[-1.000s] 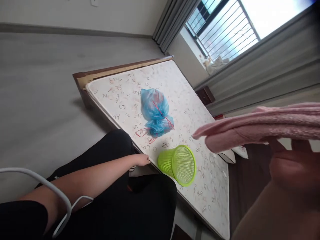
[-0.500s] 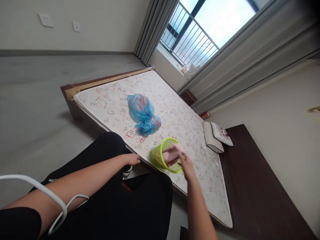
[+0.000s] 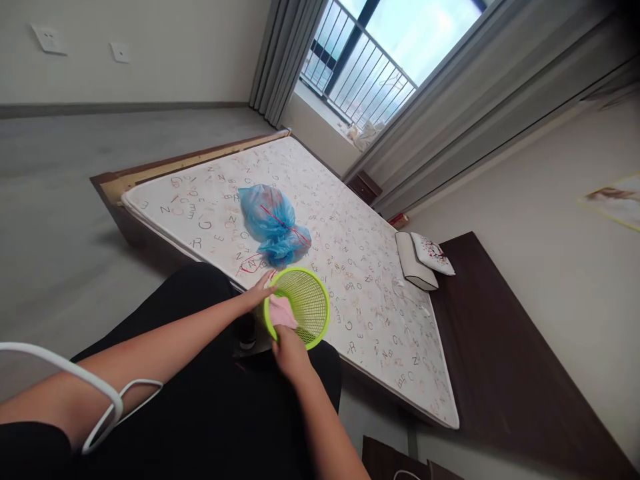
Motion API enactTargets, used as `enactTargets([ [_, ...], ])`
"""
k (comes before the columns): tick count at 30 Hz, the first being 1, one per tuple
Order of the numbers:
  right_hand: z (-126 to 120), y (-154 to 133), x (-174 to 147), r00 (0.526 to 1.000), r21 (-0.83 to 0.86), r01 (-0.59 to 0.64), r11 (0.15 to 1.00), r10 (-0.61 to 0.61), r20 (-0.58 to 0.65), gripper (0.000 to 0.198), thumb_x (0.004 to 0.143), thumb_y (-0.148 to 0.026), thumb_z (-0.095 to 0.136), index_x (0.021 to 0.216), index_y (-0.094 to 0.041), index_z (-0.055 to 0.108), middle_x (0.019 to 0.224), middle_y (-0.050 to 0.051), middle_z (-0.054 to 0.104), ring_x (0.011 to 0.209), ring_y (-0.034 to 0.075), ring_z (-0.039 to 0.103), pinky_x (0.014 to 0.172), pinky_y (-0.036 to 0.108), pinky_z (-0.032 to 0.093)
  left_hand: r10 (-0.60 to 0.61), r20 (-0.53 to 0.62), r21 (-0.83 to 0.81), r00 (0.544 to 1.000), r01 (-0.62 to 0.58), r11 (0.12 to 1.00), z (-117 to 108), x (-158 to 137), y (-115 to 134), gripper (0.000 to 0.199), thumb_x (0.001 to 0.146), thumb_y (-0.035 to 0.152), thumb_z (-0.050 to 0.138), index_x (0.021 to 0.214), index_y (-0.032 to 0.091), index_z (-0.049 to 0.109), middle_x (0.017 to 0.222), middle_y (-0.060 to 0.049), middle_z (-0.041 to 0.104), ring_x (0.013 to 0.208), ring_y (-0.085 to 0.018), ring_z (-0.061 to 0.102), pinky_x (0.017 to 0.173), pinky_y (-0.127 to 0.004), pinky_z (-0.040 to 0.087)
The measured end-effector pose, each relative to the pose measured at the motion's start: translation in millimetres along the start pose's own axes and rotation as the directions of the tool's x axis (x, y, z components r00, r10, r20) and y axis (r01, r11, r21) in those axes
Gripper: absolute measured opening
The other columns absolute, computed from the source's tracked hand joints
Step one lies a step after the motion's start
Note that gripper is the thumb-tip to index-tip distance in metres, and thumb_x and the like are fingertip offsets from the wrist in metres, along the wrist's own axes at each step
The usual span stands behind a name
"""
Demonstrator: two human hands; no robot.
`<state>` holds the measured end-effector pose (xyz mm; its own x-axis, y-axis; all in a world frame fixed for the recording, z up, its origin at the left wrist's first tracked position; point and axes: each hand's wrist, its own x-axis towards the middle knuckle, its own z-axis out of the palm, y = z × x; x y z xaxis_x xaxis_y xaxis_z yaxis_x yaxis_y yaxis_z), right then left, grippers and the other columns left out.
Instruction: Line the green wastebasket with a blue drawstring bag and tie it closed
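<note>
Green bin [image 3: 310, 300] in our grip, pink cloth [image 3: 282, 312] inside

So, closest to us a white cable [image 3: 75, 369] loops by our left arm [image 3: 170, 343], then there's our black trousers [image 3: 215, 413]. Our left hand [image 3: 263, 291] is closed on the left side of the bin's rim, thumb over the edge. Our right hand [image 3: 289, 347] is curled over the near side, right up against the cloth; can't tell if it's pinching that too. The bin's mouth is tipped towards us, at the near edge of the mattress [image 3: 370, 300], and the cloth sits bunched inside, by our hands. Just past it on the mattress is a blue bag [image 3: 270, 215] with red strings. Further off to the right, a pillow [image 3: 411, 263] and cushion [image 3: 430, 252] sit side by side near the dark headboard [image 3: 500, 347]. Way at the back: grey curtains [image 3: 285, 60] and a window [image 3: 380, 60] with railings.
</note>
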<state>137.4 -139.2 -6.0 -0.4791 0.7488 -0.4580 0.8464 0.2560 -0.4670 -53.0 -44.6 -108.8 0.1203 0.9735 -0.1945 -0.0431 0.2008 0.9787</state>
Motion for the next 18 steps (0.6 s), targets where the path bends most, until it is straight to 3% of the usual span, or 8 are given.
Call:
enactTargets([
  [4, -8.5, 2.3, 18.7, 0.976, 0.080, 0.172, 0.982, -0.181, 0.119, 0.034, 0.106, -0.036, 0.041, 0.124, -0.025, 0.068, 0.129, 0.006, 0.071, 0.116, 0.025, 0.065, 0.103, 0.036, 0.049, 0.041, 0.071, -0.018, 0.997, -0.039, 0.999, -7.0, -11.8, 7.9, 0.081, 0.077, 0.032, 0.067, 0.155, 0.018, 0.053, 0.159, -0.011, 0.055, 0.147, -0.031, 0.049, 0.123, -0.041, 0.037],
  [6, -14.3, 10.7, 40.0, 0.979, -0.057, 0.147, 0.988, -0.137, 0.152, 0.033, 0.105, -0.030, 0.039, 0.118, -0.023, 0.070, 0.133, 0.008, 0.068, 0.119, 0.026, 0.063, 0.106, 0.040, 0.047, -0.022, 0.108, 0.013, 0.994, 0.021, 1.000, -7.8, -19.4, 12.7, 0.075, 0.077, 0.027, 0.063, 0.151, 0.019, 0.058, 0.152, -0.008, 0.062, 0.139, -0.030, 0.058, 0.121, -0.040, 0.040],
  [8, -11.5, 19.1, 61.9, 0.976, -0.121, 0.110, 0.986, -0.085, 0.200, 0.026, 0.095, -0.030, 0.061, 0.117, -0.020, 0.071, 0.137, 0.013, 0.065, 0.119, 0.033, 0.061, 0.104, 0.046, 0.048, -0.050, 0.079, 0.038, 0.996, 0.047, 0.998, -6.7, -22.8, 16.2, 0.075, 0.077, 0.023, 0.058, 0.152, 0.017, 0.057, 0.152, -0.008, 0.062, 0.140, -0.028, 0.056, 0.121, -0.037, 0.040],
  [11, 8.4, 27.0, 87.3, 0.977, -0.142, 0.107, 0.984, -0.078, 0.198, 0.057, 0.073, -0.026, 0.084, 0.127, -0.021, 0.067, 0.154, 0.013, 0.053, 0.132, 0.041, 0.052, 0.109, 0.052, 0.045, -0.052, 0.016, 0.027, 0.999, 0.051, 0.998, -4.6, -20.3, 15.7, 0.076, 0.074, 0.020, 0.055, 0.150, 0.013, 0.057, 0.148, -0.010, 0.064, 0.139, -0.028, 0.056, 0.120, -0.036, 0.041],
  [14, 32.3, 30.0, 102.7, 0.988, -0.145, 0.091, 0.985, -0.071, 0.136, 0.058, 0.073, -0.015, 0.079, 0.129, -0.022, 0.065, 0.163, 0.010, 0.045, 0.145, 0.039, 0.041, 0.117, 0.052, 0.037, -0.099, 0.033, -0.042, 0.995, 0.100, 0.994, -4.1, -16.2, 9.3, 0.077, 0.072, 0.020, 0.054, 0.148, 0.010, 0.056, 0.126, -0.011, 0.074, 0.118, -0.028, 0.067, 0.105, -0.037, 0.053],
  [18, 52.3, 28.6, 114.5, 0.997, -0.081, -0.004, 0.997, 0.010, 0.077, 0.067, 0.075, -0.013, 0.074, 0.140, -0.017, 0.057, 0.168, 0.017, 0.037, 0.149, 0.039, 0.037, 0.119, 0.052, 0.035, -0.129, 0.095, -0.122, 0.987, 0.141, 0.983, -3.3, -15.9, 2.2, 0.076, 0.071, 0.020, 0.053, 0.147, 0.011, 0.054, 0.112, -0.009, 0.076, 0.102, -0.024, 0.071, 0.096, -0.035, 0.056],
])
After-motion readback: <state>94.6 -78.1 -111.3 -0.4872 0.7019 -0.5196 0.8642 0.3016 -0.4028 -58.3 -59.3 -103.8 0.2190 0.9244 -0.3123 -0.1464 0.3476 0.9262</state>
